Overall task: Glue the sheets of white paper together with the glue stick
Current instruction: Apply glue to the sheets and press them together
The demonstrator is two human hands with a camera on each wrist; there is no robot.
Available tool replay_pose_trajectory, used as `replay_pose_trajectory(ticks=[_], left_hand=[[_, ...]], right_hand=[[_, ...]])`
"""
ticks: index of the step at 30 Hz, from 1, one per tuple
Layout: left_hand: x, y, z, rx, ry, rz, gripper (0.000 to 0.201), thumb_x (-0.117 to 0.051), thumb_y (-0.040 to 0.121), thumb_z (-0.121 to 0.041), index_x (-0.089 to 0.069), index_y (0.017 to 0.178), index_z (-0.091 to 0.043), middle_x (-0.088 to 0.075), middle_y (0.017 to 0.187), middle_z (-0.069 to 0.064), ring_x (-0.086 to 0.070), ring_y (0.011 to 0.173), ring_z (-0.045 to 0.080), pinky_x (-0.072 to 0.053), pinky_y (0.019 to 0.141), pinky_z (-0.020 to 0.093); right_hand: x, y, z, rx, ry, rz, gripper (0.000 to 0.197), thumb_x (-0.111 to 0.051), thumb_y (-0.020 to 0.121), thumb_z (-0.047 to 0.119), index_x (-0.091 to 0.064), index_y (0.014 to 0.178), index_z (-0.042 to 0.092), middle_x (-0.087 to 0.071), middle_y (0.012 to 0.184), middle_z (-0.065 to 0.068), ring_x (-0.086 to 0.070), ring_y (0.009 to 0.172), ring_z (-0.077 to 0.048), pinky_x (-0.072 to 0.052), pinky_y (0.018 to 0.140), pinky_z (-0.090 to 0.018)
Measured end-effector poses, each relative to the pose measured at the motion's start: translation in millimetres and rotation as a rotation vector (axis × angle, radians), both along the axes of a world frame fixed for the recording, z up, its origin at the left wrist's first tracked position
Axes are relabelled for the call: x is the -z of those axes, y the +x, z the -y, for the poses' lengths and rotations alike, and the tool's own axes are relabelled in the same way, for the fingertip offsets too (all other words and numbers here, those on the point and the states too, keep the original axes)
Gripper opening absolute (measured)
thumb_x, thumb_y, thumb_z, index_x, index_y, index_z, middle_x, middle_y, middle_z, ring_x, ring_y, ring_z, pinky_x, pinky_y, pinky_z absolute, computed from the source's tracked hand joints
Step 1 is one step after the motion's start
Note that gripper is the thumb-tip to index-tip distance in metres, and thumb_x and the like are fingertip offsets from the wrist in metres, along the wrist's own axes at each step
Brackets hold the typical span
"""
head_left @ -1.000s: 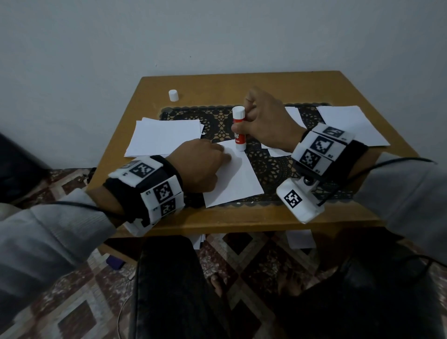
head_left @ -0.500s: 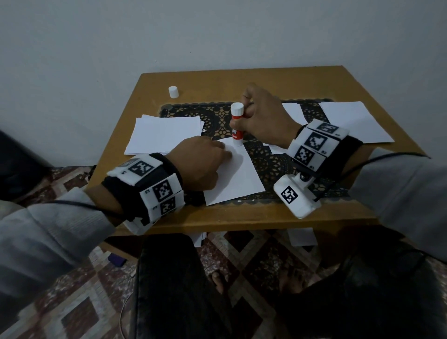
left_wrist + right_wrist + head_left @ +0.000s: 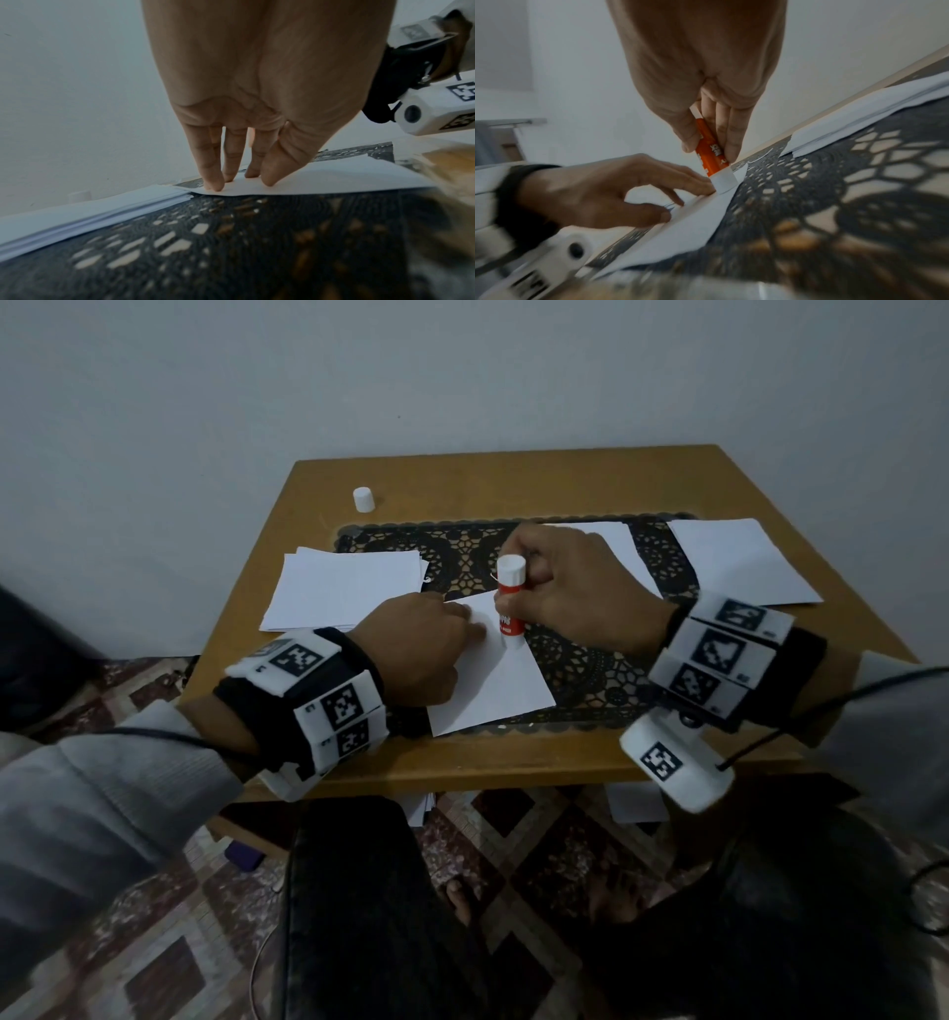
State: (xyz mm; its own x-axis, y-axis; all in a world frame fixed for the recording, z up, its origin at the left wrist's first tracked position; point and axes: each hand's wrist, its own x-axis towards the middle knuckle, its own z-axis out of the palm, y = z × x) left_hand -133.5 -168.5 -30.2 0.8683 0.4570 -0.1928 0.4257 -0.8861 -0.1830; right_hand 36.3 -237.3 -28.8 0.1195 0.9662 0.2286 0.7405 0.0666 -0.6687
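Glue stick (image 3: 511, 603) gripped in my right hand (image 3: 575, 588) | left hand (image 3: 421, 654) fingers flat, pinning sheet (image 3: 493, 680) | risk — I'd expect dragging to wrinkle loose paper.

Glue stick (image 3: 709, 154) label print blurred; no text readable anywhere.

Home room: patterned floor tiles (image 3: 169, 968); lace mat (image 3: 462, 546) (black) on small wooden table (image 3: 513, 474)
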Motion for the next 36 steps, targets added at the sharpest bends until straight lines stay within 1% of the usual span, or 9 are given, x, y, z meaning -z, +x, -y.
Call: replay_pose_trajectory(ticks=[7,13,16,19,23,26,28,31,36], left_hand=[[0.2,-0.2,-0.3,-0.008,-0.009,-0.004,0.058,-0.051,0.086,-0.02,-0.041,0.143,-0.017,-0.049,0.138,0.007,-0.047,0.123,0.025,-0.044,0.1,0.039],[1.8,0.1,-0.8,-0.005,-0.007,-0.003,0.057,-0.05,0.088,-0.02,-0.04,0.144,-0.02,-0.047,0.141,0.006,-0.045,0.126,0.025,-0.043,0.103,0.039],[2.1,-1.0,-0.8,0.004,-0.005,-0.004,0.056,-0.05,0.087,-0.02,-0.041,0.143,-0.019,-0.047,0.14,0.006,-0.045,0.125,0.026,-0.043,0.101,0.041],[2.8,-1.6,-1.0,0.012,0.003,0.003,0.056,-0.049,0.087,-0.019,-0.041,0.142,-0.018,-0.048,0.139,0.007,-0.045,0.123,0.026,-0.044,0.099,0.041],[3.3,-1.9,-0.7,0.016,0.007,-0.002,0.055,-0.049,0.087,-0.02,-0.041,0.142,-0.017,-0.047,0.139,0.007,-0.046,0.122,0.026,-0.044,0.099,0.041],[2.9,-1.4,0.0,0.017,0.006,-0.007,0.054,-0.048,0.087,-0.021,-0.042,0.14,-0.016,-0.048,0.137,0.008,-0.048,0.121,0.027,-0.045,0.098,0.041],[2.3,-0.9,2.0,0.008,-0.009,-0.006,0.053,-0.048,0.085,-0.021,-0.044,0.138,-0.017,-0.048,0.135,0.01,-0.051,0.115,0.028,-0.048,0.093,0.042],[2.2,-1.0,5.8,-0.008,-0.035,-0.007,0.052,-0.049,0.085,-0.021,-0.044,0.137,-0.018,-0.044,0.133,0.011,-0.056,0.106,0.031,-0.051,0.086,0.043],[1.9,-0.7,7.0,-0.006,-0.041,-0.007,0.049,-0.048,0.087,-0.024,-0.044,0.135,-0.018,-0.042,0.131,0.01,-0.056,0.1,0.03,-0.052,0.081,0.042]], right_hand=[[1.9,-12.8,47.3,-0.089,-0.028,-0.039,0.026,-0.078,0.078,0.015,-0.059,0.095,0.015,-0.072,0.083,0.0,-0.069,0.079,-0.02,-0.056,0.074,-0.044],[-9.2,-6.3,61.3,-0.18,-0.061,-0.065,0.026,-0.077,0.08,0.019,-0.059,0.095,0.01,-0.071,0.076,-0.005,-0.067,0.069,-0.025,-0.055,0.069,-0.043],[-24.5,7.9,50.7,-0.095,-0.02,-0.063,0.025,-0.076,0.081,0.026,-0.059,0.094,0.013,-0.07,0.081,-0.003,-0.065,0.068,-0.017,-0.054,0.061,-0.029],[-37.0,30.5,28.0,0.04,0.04,-0.22,0.023,-0.074,0.084,0.019,-0.055,0.092,0.008,-0.069,0.081,-0.013,-0.062,0.06,-0.022,-0.054,0.053,-0.033],[-44.3,64.0,-8.2,0.208,0.057,-0.473,0.021,-0.071,0.083,0.005,-0.051,0.091,0.006,-0.069,0.087,-0.026,-0.071,0.074,-0.034,-0.061,0.069,-0.041],[-37.1,81.0,-37.2,0.252,-0.041,-0.529,0.02,-0.064,0.089,0.007,-0.059,0.108,0.001,-0.07,0.095,-0.02,-0.071,0.089,-0.03,-0.058,0.085,-0.041],[-30.0,88.0,-57.0,0.31,-0.084,-0.473,0.024,-0.059,0.091,0.007,-0.06,0.114,0.001,-0.07,0.098,-0.015,-0.07,0.092,-0.025,-0.057,0.087,-0.038],[-18.7,98.0,-86.1,0.398,-0.063,-0.228,0.005,-0.065,0.085,0.011,-0.062,0.088,0.009,-0.069,0.104,-0.017,-0.069,0.094,-0.029,-0.056,0.085,-0.043],[-3.9,122.6,-115.4,0.502,-0.137,0.157,0.037,-0.071,0.079,0.021,-0.057,0.111,0.009,-0.06,0.105,-0.006,-0.057,0.094,-0.024,-0.04,0.077,-0.031]])
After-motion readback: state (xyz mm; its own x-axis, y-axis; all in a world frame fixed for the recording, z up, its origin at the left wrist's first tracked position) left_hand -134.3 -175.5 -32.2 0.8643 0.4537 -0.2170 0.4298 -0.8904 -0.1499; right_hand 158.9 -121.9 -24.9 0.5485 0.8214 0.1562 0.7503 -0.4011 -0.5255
